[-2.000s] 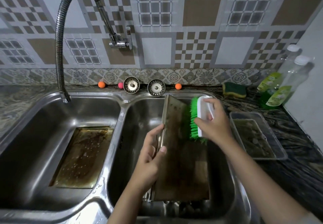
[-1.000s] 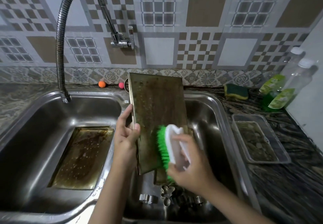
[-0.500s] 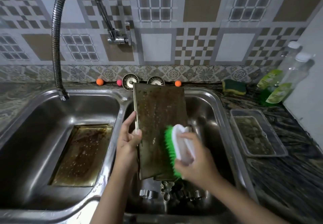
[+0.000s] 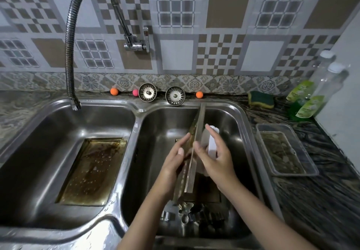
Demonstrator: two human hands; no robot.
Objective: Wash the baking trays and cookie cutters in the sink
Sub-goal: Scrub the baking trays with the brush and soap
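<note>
A grimy metal baking tray (image 4: 197, 132) stands on edge over the right sink basin (image 4: 229, 121), seen almost edge-on. My left hand (image 4: 173, 164) holds its left face with thumb and fingers. My right hand (image 4: 218, 158) grips a white-handled scrub brush (image 4: 211, 142) against the tray's right face; its green bristles are hidden. A second dirty tray (image 4: 91, 171) lies flat in the left basin. Several metal cookie cutters (image 4: 187, 212) lie at the bottom of the right basin, under my arms.
A flexible tap (image 4: 72, 54) hangs over the left basin. Two strainers (image 4: 147, 92) and small coloured balls sit on the back ledge. On the right counter are a sponge (image 4: 261, 98), two soap bottles (image 4: 309, 101) and a clear plastic container (image 4: 284, 150).
The tray has turned from facing me to standing edge-on in the right basin. The brush has gone from its front face to its right side, bristles now out of sight.
</note>
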